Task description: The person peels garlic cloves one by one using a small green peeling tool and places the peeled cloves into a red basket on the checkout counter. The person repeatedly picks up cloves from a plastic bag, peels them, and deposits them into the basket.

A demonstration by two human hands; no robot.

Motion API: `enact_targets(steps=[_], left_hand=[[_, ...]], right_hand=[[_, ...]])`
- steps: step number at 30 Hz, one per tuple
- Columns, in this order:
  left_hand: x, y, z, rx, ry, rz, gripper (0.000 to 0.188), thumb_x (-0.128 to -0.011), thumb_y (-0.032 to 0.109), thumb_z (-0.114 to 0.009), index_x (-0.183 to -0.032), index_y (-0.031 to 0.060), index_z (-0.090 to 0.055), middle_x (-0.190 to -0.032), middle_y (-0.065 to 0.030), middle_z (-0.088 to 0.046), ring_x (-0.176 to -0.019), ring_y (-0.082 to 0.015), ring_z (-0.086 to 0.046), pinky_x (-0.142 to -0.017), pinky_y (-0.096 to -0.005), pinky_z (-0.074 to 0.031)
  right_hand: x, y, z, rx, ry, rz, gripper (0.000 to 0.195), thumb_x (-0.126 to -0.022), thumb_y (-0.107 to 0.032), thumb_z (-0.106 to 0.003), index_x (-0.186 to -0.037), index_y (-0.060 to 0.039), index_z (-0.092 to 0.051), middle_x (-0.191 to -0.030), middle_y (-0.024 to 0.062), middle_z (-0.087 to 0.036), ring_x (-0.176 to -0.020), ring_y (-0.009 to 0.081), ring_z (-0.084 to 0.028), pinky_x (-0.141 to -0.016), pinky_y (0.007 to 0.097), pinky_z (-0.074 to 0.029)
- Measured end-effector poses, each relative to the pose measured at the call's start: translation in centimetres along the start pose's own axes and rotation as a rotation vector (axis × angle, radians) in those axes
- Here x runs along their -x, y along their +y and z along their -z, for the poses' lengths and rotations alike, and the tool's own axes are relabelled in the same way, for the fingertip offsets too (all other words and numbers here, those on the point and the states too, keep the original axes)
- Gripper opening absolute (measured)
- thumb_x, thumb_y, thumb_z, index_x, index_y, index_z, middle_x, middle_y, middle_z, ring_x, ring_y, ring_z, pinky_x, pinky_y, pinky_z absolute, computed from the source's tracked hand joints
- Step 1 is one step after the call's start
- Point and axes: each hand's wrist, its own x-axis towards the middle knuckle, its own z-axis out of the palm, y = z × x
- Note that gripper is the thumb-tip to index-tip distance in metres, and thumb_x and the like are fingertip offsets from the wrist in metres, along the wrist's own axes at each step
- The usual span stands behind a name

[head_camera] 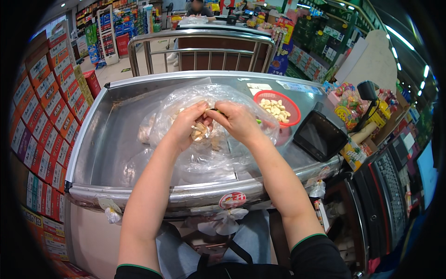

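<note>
Over a clear plastic bag (205, 160) on the metal counter, my two hands meet. My left hand (190, 122) is closed on a garlic bulb (200, 132) with papery skin, its stem sticking out. My right hand (237, 118) holds a small knife (216, 110), of which only a dark part and a bit of green show, against something pale at the left fingertips. Loose papery skins (216, 141) lie in the bag beneath. To the right of the right hand, a red plastic basket (296, 111) holds peeled garlic cloves (275, 108).
A black display device (320, 134) stands on the counter's right, beside a scanner (367, 91) and packaged sweets (348, 104). A keyboard (392, 195) is at the far right. Stacked cartons (45, 115) line the left. Beyond a metal rail (202, 33), a person (200, 12) is at another counter.
</note>
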Motion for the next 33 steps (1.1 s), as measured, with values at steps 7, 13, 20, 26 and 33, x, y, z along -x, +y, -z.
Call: enact_targets(steps=[7, 13, 20, 26, 33], left_hand=[[-0.2, -0.1, 0.5, 0.027, -0.013, 0.016, 0.018, -0.09, 0.021, -0.042, -0.085, 0.0056, -0.049, -0.067, -0.0029, -0.048, -0.059, -0.0133, -0.051, -0.051, -0.0243, -0.044], [0.0, -0.1, -0.5, 0.075, 0.141, -0.011, 0.012, -0.088, 0.018, -0.046, -0.088, 0.007, -0.051, -0.076, -0.0014, -0.052, -0.066, -0.0091, -0.051, -0.057, -0.0231, -0.043], [-0.5, -0.2, 1.0, 0.162, 0.071, -0.027, 0.016, -0.089, 0.016, -0.043, -0.078, 0.0054, -0.048, -0.065, -0.0038, -0.049, -0.056, -0.0135, -0.05, -0.05, -0.0249, -0.041], [-0.4, -0.1, 0.4, 0.161, 0.072, 0.001, 0.02, -0.09, 0.018, -0.041, -0.074, 0.0052, -0.044, -0.062, -0.0044, -0.047, -0.053, -0.0153, -0.049, -0.048, -0.0263, -0.04], [-0.5, -0.4, 0.2, 0.158, 0.114, 0.028, 0.021, -0.09, 0.02, -0.043, -0.076, 0.004, -0.046, -0.063, -0.0053, -0.048, -0.052, -0.0147, -0.05, -0.047, -0.0251, -0.04]], right_hand=[[-0.1, 0.0, 0.2, -0.085, -0.079, -0.025, 0.029, -0.084, -0.032, -0.052, -0.073, -0.0058, -0.057, -0.076, 0.012, -0.058, -0.072, 0.0316, -0.056, -0.06, 0.0395, -0.043], [0.1, -0.7, -0.3, -0.153, -0.054, 0.076, 0.028, -0.084, -0.032, -0.052, -0.075, -0.0061, -0.057, -0.075, 0.0122, -0.059, -0.071, 0.0311, -0.056, -0.06, 0.0387, -0.043], [-0.1, 0.5, 0.2, -0.106, -0.084, -0.13, 0.029, -0.084, -0.035, -0.052, -0.086, -0.006, -0.057, -0.08, 0.015, -0.06, -0.078, 0.0356, -0.056, -0.064, 0.0411, -0.043], [-0.1, 0.4, 0.1, -0.119, -0.235, -0.375, 0.04, -0.085, -0.04, -0.049, -0.114, -0.0124, -0.052, -0.094, 0.0174, -0.061, -0.088, 0.0355, -0.058, -0.075, 0.0387, -0.045], [0.1, 1.4, -1.1, -0.334, 0.019, -0.213, 0.038, -0.082, -0.033, -0.056, -0.108, -0.0059, -0.053, -0.094, 0.0148, -0.062, -0.087, 0.0302, -0.06, -0.074, 0.0348, -0.045]])
